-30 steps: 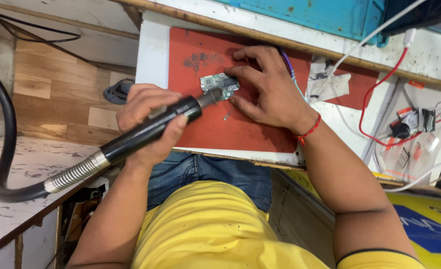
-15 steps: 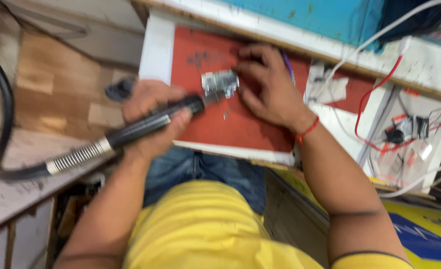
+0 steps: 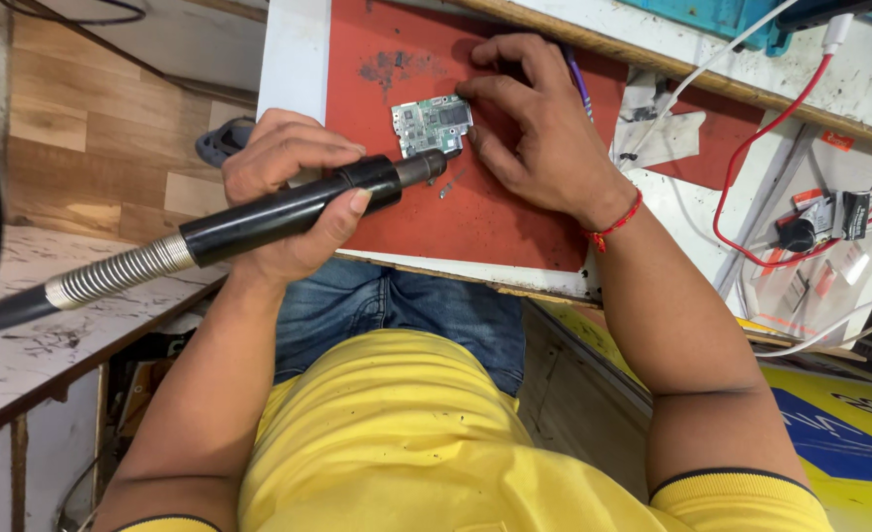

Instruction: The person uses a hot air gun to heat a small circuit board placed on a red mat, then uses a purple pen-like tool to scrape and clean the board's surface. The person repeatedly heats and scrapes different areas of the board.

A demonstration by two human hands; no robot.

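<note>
The left hand [image 3: 288, 192] has its grip wrapped around a black cylindrical hot-air handpiece with a ribbed metal hose [image 3: 278, 210], nozzle touching a small green circuit board [image 3: 432, 125]. The board lies near the far edge of the red mat [image 3: 515, 222] on the surface. The right hand [image 3: 539, 133] pins the board's right edge with its fingertips.
</note>
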